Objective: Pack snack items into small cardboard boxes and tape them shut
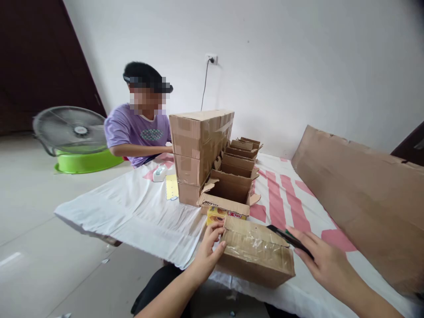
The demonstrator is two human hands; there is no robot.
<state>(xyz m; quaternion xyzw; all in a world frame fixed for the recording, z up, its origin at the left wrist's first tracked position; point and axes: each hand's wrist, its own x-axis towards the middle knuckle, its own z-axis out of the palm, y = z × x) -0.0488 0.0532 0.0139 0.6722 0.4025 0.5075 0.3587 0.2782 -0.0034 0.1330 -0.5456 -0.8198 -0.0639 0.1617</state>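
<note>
My left hand (208,251) grips the left end of a closed, taped cardboard box (256,254) lying at the near edge of the table, fingers curled over its corner. My right hand (323,260) hovers at the box's right end and holds a dark flat tool (288,236) whose tip rests over the box top. Just behind the box lies a small yellow packet (218,215), partly hidden by it.
A row of open cardboard boxes (232,187) runs back beside a stack of closed boxes (198,150). A large cardboard sheet (361,194) leans at the right. A seated person (139,132), a fan (71,128), a green basin (88,161), a tape dispenser (160,173).
</note>
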